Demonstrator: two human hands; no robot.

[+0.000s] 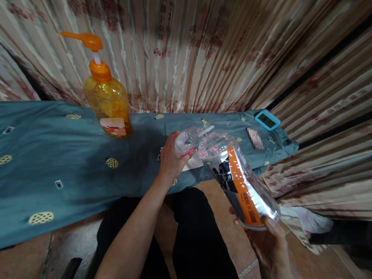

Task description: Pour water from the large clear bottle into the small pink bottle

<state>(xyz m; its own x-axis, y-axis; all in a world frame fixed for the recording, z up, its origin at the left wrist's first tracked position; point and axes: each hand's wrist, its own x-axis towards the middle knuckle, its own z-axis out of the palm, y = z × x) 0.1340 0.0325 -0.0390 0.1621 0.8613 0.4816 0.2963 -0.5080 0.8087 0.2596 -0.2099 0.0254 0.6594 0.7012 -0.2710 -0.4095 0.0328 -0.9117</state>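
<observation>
My right hand (269, 238) is wrapped round the base of a large clear plastic bottle (238, 183) with a silver, black and orange label. The bottle is tilted, its neck end up and to the left. My left hand (171, 157) grips a small clear plastic container (186, 142) with a pink line on it, right by the bottle's neck end. Whether the two mouths touch, I cannot tell. Any liquid in the large bottle is hard to make out. An amber pump bottle (110, 106) with an orange pump head stands upright at the back left.
A blue-green cloth (74, 172) with pineapple prints covers the narrow table. White paper (194, 162) lies under the hands. A light-blue digital clock (267, 120) and a pixelated flat item (256, 138) lie to the right. A patterned curtain (167, 46) hangs behind.
</observation>
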